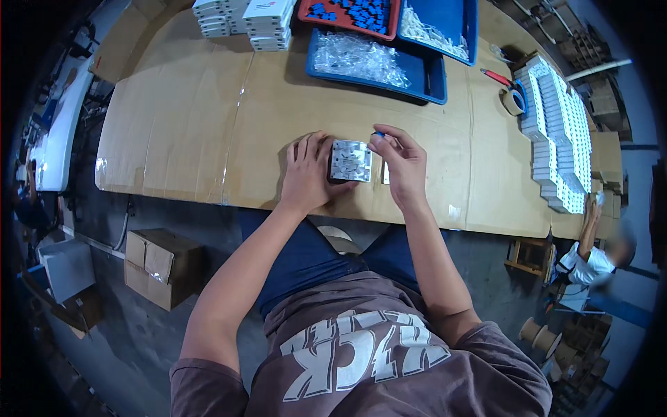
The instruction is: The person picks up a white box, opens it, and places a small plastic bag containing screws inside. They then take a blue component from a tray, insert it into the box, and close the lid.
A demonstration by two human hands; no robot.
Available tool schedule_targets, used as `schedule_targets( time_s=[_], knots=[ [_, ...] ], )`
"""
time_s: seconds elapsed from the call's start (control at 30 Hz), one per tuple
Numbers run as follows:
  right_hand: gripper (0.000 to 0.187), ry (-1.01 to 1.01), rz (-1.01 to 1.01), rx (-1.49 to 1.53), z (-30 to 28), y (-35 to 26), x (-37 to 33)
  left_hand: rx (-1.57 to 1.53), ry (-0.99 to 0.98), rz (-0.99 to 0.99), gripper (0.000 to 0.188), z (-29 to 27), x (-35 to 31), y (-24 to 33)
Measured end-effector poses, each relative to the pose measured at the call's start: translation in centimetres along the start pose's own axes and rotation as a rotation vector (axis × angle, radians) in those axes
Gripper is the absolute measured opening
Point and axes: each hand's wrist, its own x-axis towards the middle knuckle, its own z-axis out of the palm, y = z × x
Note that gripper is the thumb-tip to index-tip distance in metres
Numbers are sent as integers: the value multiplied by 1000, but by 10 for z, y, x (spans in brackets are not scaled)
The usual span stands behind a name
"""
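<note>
At the near middle of the cardboard-covered table, my left hand (308,170) is curled around the left side of a small square silvery metal block (351,163), with the thumb along its near edge. The block's top face has small holes and raised parts too fine to make out. Just right of it, my right hand (403,163) pinches a small blue plastic piece (378,134) between thumb and fingertips, a little above the table. A small white flat piece (386,174) lies on the table beside that hand, partly hidden by it.
Ahead stand a red tray (303,15) of blue pieces, a blue tray (434,92) of clear plastic bits and another blue tray (473,35) of white pieces. White stacks (269,26) sit far left, more stacks (556,132) right, near a tape roll (513,103). A person (587,264) works at right.
</note>
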Motion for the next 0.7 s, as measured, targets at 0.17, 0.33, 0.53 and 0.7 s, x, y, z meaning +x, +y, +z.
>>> schedule_targets(
  time_s=[0.17,0.33,0.53,0.7],
  knots=[
    [35,-201,-274,-897,9,18,18,-11,-7,-11,100,-3,0,-1],
    [25,-356,-409,-1039,13,29,26,-79,5,-15,96,-1,3,-4],
    [21,-349,-426,-1086,11,40,27,-71,-11,-34,93,1,2,-6],
    [23,-313,-488,-1078,12,40,23,-83,-40,-49,93,1,1,-6]
  ],
)
